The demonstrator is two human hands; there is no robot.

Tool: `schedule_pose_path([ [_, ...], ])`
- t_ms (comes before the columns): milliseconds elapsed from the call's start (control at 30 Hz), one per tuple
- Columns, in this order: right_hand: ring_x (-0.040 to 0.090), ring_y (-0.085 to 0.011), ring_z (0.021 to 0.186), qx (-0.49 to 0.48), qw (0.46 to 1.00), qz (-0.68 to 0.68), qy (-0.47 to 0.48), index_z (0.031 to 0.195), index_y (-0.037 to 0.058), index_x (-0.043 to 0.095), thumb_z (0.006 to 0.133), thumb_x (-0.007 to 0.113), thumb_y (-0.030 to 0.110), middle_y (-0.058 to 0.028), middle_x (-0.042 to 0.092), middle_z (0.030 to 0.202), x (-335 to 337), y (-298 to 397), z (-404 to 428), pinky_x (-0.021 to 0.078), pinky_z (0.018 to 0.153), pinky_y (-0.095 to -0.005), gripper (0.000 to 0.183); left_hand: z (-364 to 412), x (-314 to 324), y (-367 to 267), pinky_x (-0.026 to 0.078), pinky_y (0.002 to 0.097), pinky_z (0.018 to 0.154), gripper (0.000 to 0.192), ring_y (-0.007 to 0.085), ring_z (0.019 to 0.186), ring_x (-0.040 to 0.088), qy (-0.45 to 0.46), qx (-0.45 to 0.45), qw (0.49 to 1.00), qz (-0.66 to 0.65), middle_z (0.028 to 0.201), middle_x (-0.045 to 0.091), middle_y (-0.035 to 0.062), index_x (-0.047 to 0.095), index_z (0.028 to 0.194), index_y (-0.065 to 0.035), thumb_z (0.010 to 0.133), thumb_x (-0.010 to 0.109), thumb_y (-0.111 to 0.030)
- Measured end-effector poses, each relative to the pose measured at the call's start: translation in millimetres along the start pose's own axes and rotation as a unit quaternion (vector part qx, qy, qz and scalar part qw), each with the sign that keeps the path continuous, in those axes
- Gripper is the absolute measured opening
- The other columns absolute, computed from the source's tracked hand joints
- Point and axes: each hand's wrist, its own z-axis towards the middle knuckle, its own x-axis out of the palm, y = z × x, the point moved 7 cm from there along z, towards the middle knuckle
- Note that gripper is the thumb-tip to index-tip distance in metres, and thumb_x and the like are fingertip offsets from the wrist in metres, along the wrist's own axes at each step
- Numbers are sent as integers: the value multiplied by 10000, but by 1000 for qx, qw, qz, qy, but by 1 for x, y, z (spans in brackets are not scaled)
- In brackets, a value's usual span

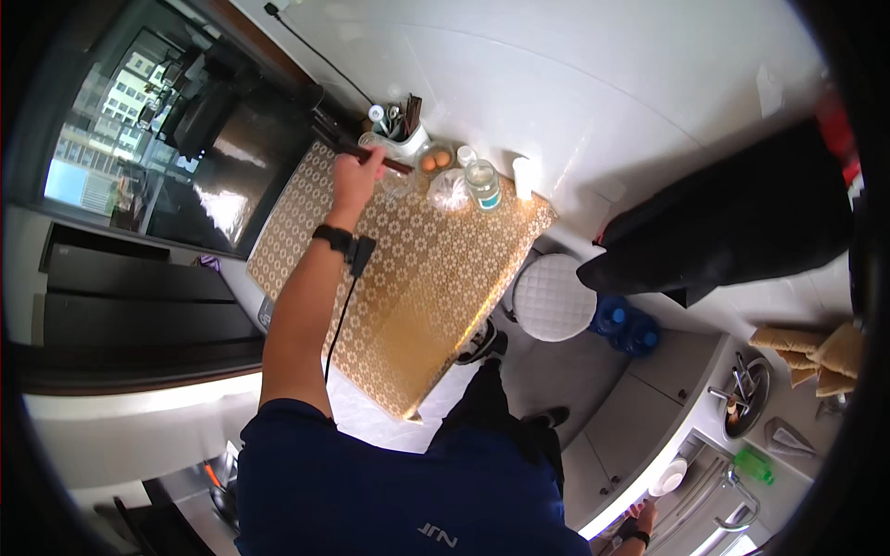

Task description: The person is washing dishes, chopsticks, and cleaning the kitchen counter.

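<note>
My left hand point(356, 177) reaches to the far end of a table, closed around a dark brown stick-shaped object point(396, 165); whether it is a handle or a bundle of chopsticks I cannot tell. Close to it are a white utensil holder point(415, 142) with chopsticks and spoons, a clear container of brown eggs point(436, 160), a tied plastic bag point(448, 190) and a glass jar point(483, 184). At the lower right, my right hand point(645, 516) is by the sink point(695, 479), near a white dish point(669, 477); its fingers are partly hidden.
A gold flower-patterned cloth point(417, 278) covers the table. A white bottle point(523, 178) stands by the wall. On the floor are a round padded stool point(556, 297) and blue water jugs point(629, 326). A green bottle point(754, 465) lies beside the faucet point(740, 500). Black fabric point(723, 215) hangs at right.
</note>
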Motion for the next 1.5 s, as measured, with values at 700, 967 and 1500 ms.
schedule_pose_path([
  [700, 601, -307, 943, 9, 993, 45, -105, 1325, 91, 447, 906, 597, 357, -118, 514, 1188, 19, -17, -145, 520, 737, -468, 518, 151, 128, 136, 522, 457, 801, 305, 390, 902, 660, 64, 51, 985, 154, 906, 692, 203, 645, 968, 5, 737, 797, -124],
  [967, 650, -250, 804, -27, 994, 52, -94, 1161, 131, 533, 889, 620, 351, -70, 558, 1046, 23, -20, -127, 563, 632, -412, 361, 160, 124, 128, 499, 514, 822, 332, 435, 931, 633, 68, 89, 968, 225, 946, 684, 233, 633, 1007, 30, 816, 757, -211],
  [1500, 637, -202, 824, -60, 972, 116, -193, 1268, 78, 559, 950, 554, 210, -72, 631, 1016, 13, -15, -131, 515, 689, -341, 345, -59, 148, 125, 513, 336, 797, 240, 226, 855, 616, 152, 90, 976, 129, 935, 627, 106, 590, 1022, -7, 855, 691, -147],
])
